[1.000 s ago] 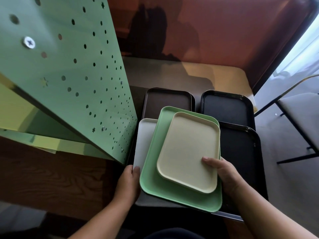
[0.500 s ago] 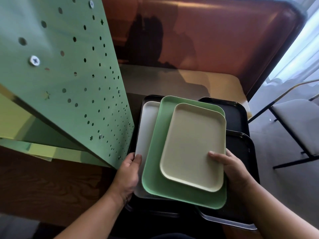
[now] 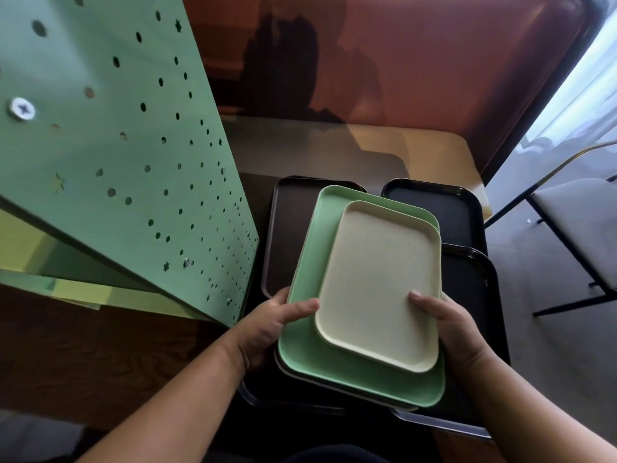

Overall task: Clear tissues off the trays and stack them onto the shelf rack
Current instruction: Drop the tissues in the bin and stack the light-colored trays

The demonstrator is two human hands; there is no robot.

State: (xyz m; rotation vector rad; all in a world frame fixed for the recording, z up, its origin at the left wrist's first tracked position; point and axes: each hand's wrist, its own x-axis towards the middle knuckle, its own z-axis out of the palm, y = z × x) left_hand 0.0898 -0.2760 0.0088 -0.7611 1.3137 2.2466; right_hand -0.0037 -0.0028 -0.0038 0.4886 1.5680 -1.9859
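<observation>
The green perforated rack panel (image 3: 127, 155) filled the left of your view, and the brown padded bench back (image 3: 434, 61) ran behind the tan table (image 3: 417, 152). On the table lay the loose trays: a dark brown tray (image 3: 287, 235) nearest the rack, a black tray (image 3: 444, 208) at the far right, and another black tray (image 3: 474, 295) closer to you on the right, with a chair (image 3: 581, 228) beyond it.

Over these you held a nested stack. The green tray (image 3: 307, 349) was the largest one plainly showing, the cream tray (image 3: 377, 285) sat inside it, and a grey edge peeped out beneath. No tissues showed on any tray.

Over the last second the grey tray, which had stuck out to the left, slid almost wholly under the green one, and your left thumb came up onto the green tray. The stack looked squared and gathered, so the clearing seemed done for these three and the lift to the rack seemed next.

Your left hand (image 3: 270, 332) gripped the stack's left edge, thumb on top and fingers underneath. Your right hand (image 3: 457, 332) clasped the right edge, thumb lying on the cream tray.
</observation>
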